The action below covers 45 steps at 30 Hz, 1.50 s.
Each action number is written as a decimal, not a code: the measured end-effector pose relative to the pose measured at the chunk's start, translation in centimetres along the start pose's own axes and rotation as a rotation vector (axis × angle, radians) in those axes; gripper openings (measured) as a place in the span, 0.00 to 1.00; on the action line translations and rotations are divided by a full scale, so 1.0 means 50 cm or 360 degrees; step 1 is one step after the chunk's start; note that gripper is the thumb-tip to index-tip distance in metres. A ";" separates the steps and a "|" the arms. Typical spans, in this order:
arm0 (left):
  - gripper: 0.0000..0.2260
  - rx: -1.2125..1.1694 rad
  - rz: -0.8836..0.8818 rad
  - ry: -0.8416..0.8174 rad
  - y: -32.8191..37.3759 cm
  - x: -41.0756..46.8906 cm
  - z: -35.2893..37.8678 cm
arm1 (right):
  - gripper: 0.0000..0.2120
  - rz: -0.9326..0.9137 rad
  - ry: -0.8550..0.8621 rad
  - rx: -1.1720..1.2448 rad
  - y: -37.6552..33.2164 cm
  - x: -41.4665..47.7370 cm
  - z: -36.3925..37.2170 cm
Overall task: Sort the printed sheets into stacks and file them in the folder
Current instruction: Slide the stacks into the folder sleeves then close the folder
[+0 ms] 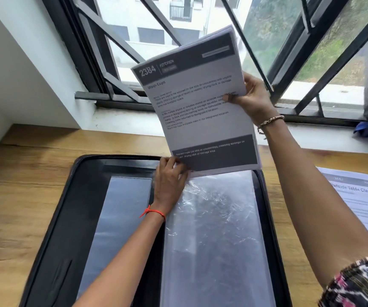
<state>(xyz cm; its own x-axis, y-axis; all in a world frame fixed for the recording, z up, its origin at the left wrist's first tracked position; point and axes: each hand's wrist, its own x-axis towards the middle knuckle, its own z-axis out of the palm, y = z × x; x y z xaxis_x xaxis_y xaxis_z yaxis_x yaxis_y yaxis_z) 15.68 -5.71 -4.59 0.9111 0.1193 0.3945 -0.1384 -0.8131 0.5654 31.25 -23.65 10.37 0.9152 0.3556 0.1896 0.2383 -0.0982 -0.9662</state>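
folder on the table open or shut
Open: the folder lies spread flat on the table, its clear sleeves showing.

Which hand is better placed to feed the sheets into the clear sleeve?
Probably left: left hand pinches the sheets at their bottom corner beside the top of the clear sleeve; right hand grips their side edge higher.

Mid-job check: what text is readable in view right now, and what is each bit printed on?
"2384": dark header band of the held sheet.
"KITCHEN": same header, beside the number.
"Wash Cups": that sheet's title.
"Table Cleaning": title of the loose sheet at far right; the word before it is blurred.
Body paragraphs, footer band and small header tags on both: too blurred to quote reliably.
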 end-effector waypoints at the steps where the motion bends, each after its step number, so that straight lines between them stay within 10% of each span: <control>1: 0.11 0.0010 0.0012 -0.0022 0.002 0.002 0.000 | 0.19 0.0024 0.0002 0.0006 0.005 0.001 0.007; 24: 0.02 -0.0014 0.0118 -0.0302 0.151 -0.005 0.066 | 0.26 0.0049 -0.0001 -0.0020 0.016 0.022 0.052; 45: 0.05 -0.0272 0.0010 -0.0234 0.218 -0.006 0.111 | 0.11 0.0251 0.0056 0.0121 0.074 -0.005 0.022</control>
<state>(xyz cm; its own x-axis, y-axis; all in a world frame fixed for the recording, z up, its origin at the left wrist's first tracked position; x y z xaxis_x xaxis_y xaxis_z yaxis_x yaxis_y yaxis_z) 16.08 -17.77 -2.58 0.9550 0.0199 0.2959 -0.1968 -0.7038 0.6826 31.55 -23.10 6.58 0.9505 0.3084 0.0392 0.0667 -0.0793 -0.9946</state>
